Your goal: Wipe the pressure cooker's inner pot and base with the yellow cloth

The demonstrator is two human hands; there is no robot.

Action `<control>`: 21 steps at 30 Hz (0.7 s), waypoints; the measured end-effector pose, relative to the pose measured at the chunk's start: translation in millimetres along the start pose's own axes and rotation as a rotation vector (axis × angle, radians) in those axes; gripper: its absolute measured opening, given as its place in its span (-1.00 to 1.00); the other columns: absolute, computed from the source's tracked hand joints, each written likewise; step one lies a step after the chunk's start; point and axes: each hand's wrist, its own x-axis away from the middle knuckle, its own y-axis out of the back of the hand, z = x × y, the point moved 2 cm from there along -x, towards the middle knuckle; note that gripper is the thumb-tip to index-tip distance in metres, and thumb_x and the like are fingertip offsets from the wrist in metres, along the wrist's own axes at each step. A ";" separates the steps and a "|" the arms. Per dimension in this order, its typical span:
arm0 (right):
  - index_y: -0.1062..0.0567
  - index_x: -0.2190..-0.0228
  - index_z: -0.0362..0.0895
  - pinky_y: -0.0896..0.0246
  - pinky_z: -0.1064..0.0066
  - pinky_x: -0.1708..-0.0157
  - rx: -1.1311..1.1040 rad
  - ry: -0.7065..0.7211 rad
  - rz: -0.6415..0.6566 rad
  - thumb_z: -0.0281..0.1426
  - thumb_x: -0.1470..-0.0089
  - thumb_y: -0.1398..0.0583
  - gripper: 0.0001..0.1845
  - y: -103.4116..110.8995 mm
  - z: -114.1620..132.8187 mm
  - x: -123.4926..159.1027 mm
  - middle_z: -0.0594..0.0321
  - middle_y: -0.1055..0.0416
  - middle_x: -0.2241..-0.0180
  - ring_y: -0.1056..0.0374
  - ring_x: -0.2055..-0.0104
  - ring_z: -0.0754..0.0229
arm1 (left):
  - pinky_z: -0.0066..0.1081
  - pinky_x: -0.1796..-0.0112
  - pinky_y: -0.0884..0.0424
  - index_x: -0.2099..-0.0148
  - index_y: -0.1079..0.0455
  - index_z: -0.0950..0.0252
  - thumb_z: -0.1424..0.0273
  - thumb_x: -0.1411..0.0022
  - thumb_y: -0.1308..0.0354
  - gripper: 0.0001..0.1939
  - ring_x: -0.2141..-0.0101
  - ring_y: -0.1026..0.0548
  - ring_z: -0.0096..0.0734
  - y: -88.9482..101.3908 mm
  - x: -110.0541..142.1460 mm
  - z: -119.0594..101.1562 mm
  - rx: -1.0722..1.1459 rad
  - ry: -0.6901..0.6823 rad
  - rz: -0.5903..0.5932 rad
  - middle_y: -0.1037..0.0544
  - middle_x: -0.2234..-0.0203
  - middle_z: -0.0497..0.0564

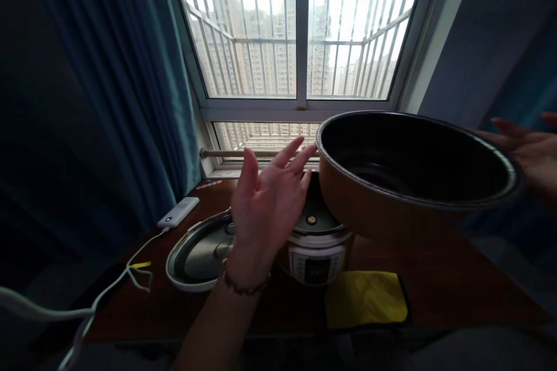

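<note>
A cooker's inner pot (409, 208), dark inside with an orange-brown outer wall, is raised above the table and tilted so that I see into it. My left hand (274, 197) is at its left side, fingers stretched towards the wall and thumb apart. At the opposite side my right hand (533, 151) supports the pot, partly hidden behind the rim. Below, the electric pressure cooker (319, 258) stands with its control panel facing me, partly covered by my left hand and the pot. Its detached-looking lid (202, 255) rests on the table to the left.
A yellow cloth (368, 299) lies in front of the cooker on the dark wooden table (278, 324). Further left are a white power strip or adapter (178, 212) and white cables (108, 290). Behind stand a barred window (300, 107) and a blue curtain (148, 98).
</note>
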 end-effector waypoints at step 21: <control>-0.25 0.36 -0.10 -0.36 0.30 0.43 -0.092 -0.195 0.030 -0.42 0.03 0.02 -0.87 -140.5 -127.8 -38.1 0.11 -0.42 0.32 -0.40 0.30 0.11 | -0.16 0.03 -0.23 0.07 -0.35 0.41 -0.04 -0.17 0.17 -0.38 -0.04 -0.31 -0.13 113.6 -41.1 -13.7 -0.125 -0.054 -0.121 -0.46 0.12 0.24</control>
